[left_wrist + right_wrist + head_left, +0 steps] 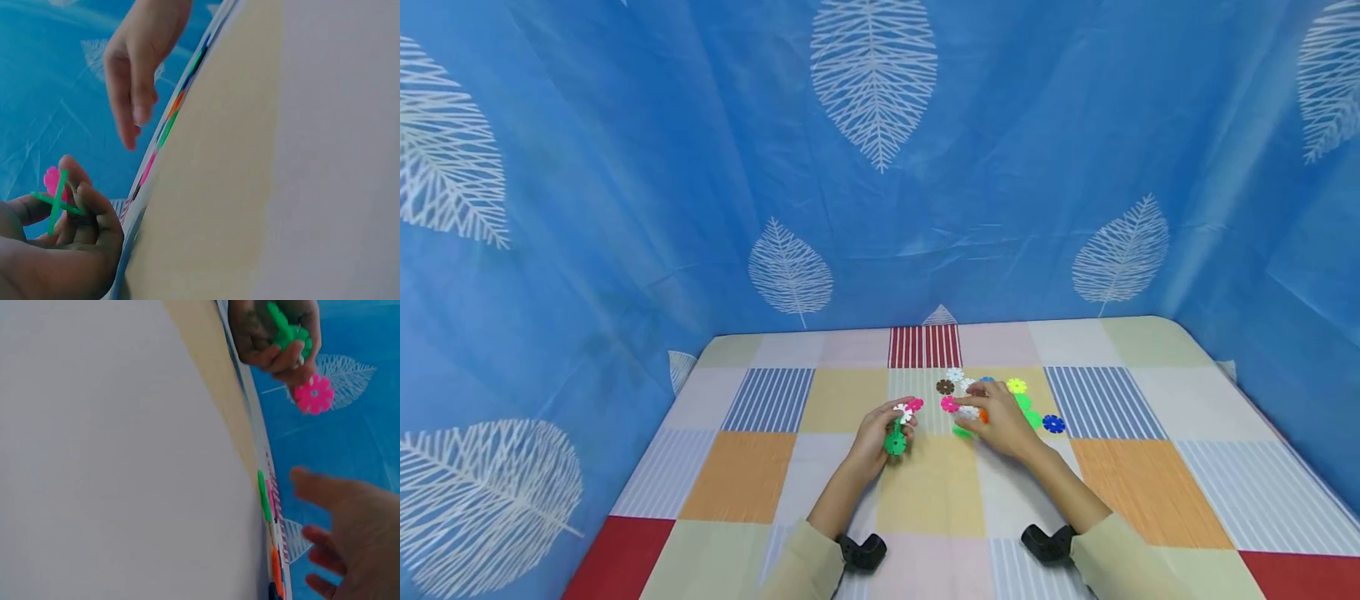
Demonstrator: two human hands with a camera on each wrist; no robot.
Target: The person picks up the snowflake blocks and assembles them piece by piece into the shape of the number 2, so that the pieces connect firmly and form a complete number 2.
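Note:
In the head view my left hand (868,437) holds a small joined cluster of notched plastic discs: a green disc (895,442), a white disc (903,413) and a pink disc (916,404). Two green discs (57,203) cross each other in the left wrist view. Over the loose discs to the right, my right hand (1002,419) reaches with its fingers spread; the right wrist view shows nothing in its grasp. Close to its fingertips lie a loose pink disc (949,404) and an orange disc (983,415). That hand hides part of the pile.
Around the right hand lie a brown disc (945,387), a yellow disc (1017,386), a dark blue disc (1054,424) and several green and white ones. A patchwork cloth (835,400) covers the table. Blue leaf-print curtains (1000,167) enclose its back and sides.

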